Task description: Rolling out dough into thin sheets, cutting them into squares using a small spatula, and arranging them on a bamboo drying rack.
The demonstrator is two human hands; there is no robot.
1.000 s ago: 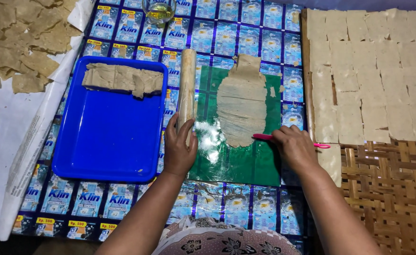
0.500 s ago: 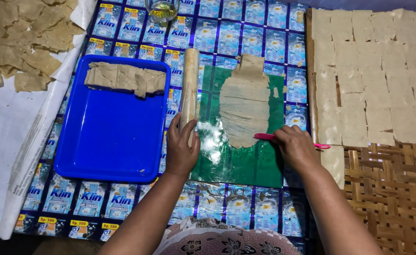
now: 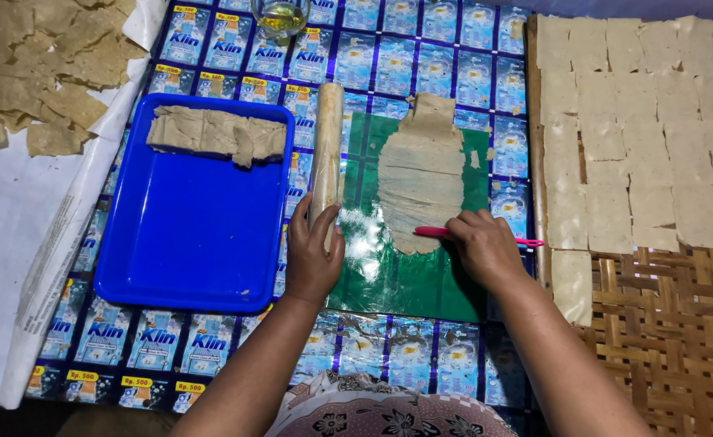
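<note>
Bare forearms, no sleeves; floral-print garment w/ pink, dark pattern at lap.

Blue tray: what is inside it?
The blue tray holds a row of overlapping tan dough pieces along its far edge; the remaining floor shows bare. Whatever lies beneath those pieces is covered.

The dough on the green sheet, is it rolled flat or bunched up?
Rolled flat: the dough lies spread as one thin sheet on the green sheet.

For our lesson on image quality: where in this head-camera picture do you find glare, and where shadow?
Head view: glare shines off the green plastic sheet beside the left hand; the right hand, holding a pink tool, casts shadow on the sheet's lower right; the rolled dough is evenly lit and sharp.
</note>
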